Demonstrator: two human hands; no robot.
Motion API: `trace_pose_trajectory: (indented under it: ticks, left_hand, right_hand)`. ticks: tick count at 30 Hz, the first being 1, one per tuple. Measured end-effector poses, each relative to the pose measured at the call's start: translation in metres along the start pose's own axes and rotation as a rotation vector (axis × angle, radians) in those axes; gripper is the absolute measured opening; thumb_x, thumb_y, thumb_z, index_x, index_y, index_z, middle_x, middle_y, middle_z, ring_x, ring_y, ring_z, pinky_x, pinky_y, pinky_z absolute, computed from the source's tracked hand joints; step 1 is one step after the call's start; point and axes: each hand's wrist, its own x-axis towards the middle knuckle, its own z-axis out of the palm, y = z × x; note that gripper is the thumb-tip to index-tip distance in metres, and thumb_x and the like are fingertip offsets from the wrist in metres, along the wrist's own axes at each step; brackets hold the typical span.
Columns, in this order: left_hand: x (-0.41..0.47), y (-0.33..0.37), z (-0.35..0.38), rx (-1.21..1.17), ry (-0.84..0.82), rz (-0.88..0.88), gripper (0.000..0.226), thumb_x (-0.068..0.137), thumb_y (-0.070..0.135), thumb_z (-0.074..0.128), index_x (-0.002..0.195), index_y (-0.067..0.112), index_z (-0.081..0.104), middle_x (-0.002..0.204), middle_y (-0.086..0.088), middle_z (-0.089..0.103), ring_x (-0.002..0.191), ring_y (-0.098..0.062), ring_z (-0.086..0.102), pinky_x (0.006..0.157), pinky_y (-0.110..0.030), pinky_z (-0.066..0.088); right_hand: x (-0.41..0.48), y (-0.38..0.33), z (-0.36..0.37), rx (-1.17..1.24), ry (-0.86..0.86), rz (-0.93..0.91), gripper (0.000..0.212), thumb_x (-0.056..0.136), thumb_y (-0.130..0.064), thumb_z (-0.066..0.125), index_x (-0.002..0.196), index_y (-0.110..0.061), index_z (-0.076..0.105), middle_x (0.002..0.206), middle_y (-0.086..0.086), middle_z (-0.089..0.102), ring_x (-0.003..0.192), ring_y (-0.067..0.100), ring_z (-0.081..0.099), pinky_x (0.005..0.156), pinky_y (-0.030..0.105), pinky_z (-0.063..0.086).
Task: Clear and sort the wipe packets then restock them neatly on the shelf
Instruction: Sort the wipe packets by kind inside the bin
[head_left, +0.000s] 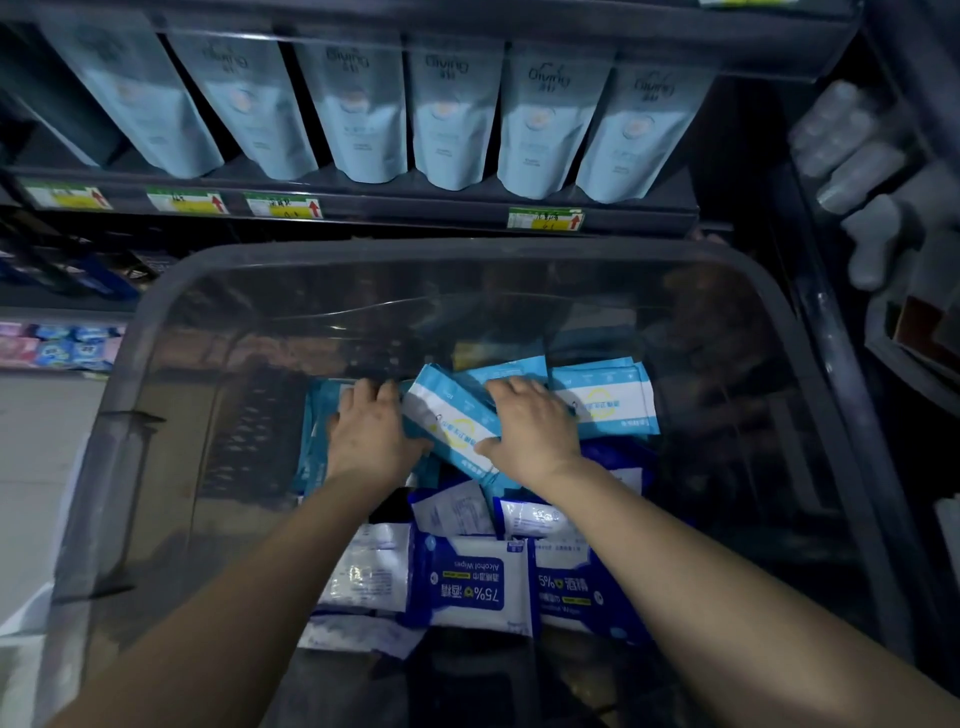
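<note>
Soft, glossy, flat packets fill a clear round-cornered plastic tub (171, 322). A tilted light-blue wipe packet (449, 421) sits between both hands. The right hand (530, 431) has a pinching grip on it, fingers over, thumb at its edge. The left hand (371, 436) curls its grip onto the teal packets (316, 415) alongside. Dark-blue alcohol wipe packs (467, 582) lie nearer.

Light blue wipe packets (608, 400) with a white band lie in a heap at the far end of the clear bin (467, 247). One tilted packet (447, 421) sits on top of the heap, between the left hand (371, 431) and the right hand (530, 426), which both lie on it. Dark blue packets (472, 587) marked 75% Alcohol Wipes lie flat at the near end.
</note>
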Motion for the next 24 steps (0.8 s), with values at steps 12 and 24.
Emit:
trace_pose_trajectory:
  ticks: [12, 24]
  left_hand:
    - [-0.013, 0.006, -0.025, -1.087, -0.527, 0.001, 0.034, 0.082, 0.007, 0.071, 0.111, 0.021, 0.060, 0.105, 0.002, 0.071, 0.094, -0.017, 0.069, 0.073, -0.027, 0.056]
    - [0.008, 0.012, -0.041, -0.102, -0.413, 0.391, 0.012, 0.085, 0.021, 0.067, 0.087, 0.019, 0.054, 0.080, 0.001, 0.061, 0.073, -0.016, 0.061, 0.062, -0.022, 0.046]
  right_hand:
    - [0.002, 0.001, -0.014, 1.163, -0.215, 0.238, 0.040, 0.075, -0.015, 0.081, 0.108, -0.021, 0.060, 0.112, -0.004, 0.068, 0.094, 0.011, 0.065, 0.076, 0.028, 0.056]
    - [-0.010, 0.005, -0.039, -0.012, 0.163, -0.242, 0.071, 0.075, -0.051, 0.073, 0.137, -0.029, 0.047, 0.131, -0.003, 0.049, 0.122, 0.022, 0.043, 0.102, 0.035, 0.026]
